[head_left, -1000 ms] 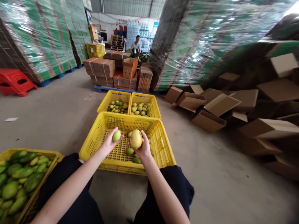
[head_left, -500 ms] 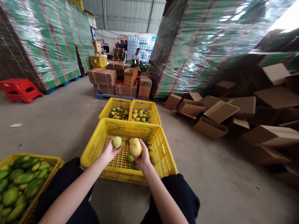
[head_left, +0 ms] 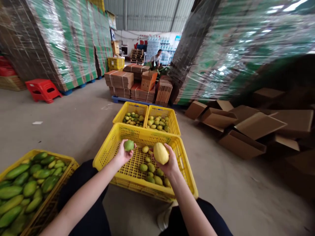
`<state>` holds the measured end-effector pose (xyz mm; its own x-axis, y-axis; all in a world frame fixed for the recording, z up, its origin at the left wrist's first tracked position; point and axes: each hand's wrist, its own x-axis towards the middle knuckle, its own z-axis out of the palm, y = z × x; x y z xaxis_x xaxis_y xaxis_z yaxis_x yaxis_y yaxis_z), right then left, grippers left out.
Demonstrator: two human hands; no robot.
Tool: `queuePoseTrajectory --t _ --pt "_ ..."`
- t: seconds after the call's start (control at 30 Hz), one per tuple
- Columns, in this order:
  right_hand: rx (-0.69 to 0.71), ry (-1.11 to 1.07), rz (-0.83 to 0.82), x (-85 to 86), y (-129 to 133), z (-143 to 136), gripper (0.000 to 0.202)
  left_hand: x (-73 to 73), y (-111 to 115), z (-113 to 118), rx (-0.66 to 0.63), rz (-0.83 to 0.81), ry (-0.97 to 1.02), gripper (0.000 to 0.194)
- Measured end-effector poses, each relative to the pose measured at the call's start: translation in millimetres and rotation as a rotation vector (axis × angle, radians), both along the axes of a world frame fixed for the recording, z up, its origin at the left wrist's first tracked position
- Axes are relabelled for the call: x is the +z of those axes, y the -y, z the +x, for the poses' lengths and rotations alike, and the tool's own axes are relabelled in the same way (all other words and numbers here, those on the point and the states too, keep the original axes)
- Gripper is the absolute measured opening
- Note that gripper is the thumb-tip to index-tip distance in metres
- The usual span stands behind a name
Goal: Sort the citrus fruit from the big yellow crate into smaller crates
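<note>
In my left hand (head_left: 124, 153) rests a small, roundish green fruit (head_left: 129, 145), cupped by the fingers over the left part of a large yellow crate (head_left: 105, 154). My right hand (head_left: 170, 162) grips a bigger, pale yellow oval fruit (head_left: 161, 153) over the right part of the same crate. Below and between the hands, several green-yellow fruits (head_left: 150, 167) lie on the crate's perforated floor, mostly toward the right. My right hand and wrist hide some of them. The exact kind of fruit cannot be told.
Two smaller-looking yellow crates with fruit, a left one (head_left: 118, 114) and a right one (head_left: 175, 119), stand beyond. Another crate (head_left: 70, 160) of long green fruits is at my left. Open cartons (head_left: 242, 144) lie right. Flat cardboard stacks (head_left: 120, 79), a red stool (head_left: 43, 90) and a person (head_left: 156, 59) are farther off.
The view has turned left, so the scene sits farther right. Both hands still hold their fruits, now farther apart. The green fruit shows a different side, and more fruits in the crate are visible.
</note>
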<state>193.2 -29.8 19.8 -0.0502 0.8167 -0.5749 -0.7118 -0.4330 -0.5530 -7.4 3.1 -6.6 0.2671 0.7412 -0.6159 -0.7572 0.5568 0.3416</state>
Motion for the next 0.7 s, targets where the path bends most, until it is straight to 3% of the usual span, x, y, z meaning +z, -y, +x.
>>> queuePoseTrajectory --t 0.27,0.37,0.47,0.6,0.7 --pt "-0.111 -0.011 -0.054 -4.2 13.0 27.8 0.028 12.0 -7.7 -37.7 0.178 0.118 -0.079 0.034" --pt "-0.032 0.045 0.000 -13.2 16.8 32.5 0.030 12.3 -4.1 -40.2 0.162 0.174 -0.142 0.034" --pt "-0.017 0.234 0.175 -24.6 20.2 23.3 0.034 9.1 7.5 -30.1 0.145 0.330 -0.265 0.020" --pt "-0.078 0.766 0.539 -35.7 26.5 0.5 0.056 -0.4 27.8 -14.1 0.000 0.642 -0.471 0.042" --pt "-0.038 1.165 0.830 -40.6 28.8 -11.3 0.049 -7.1 35.7 -7.4 -0.092 0.793 -0.559 0.045"
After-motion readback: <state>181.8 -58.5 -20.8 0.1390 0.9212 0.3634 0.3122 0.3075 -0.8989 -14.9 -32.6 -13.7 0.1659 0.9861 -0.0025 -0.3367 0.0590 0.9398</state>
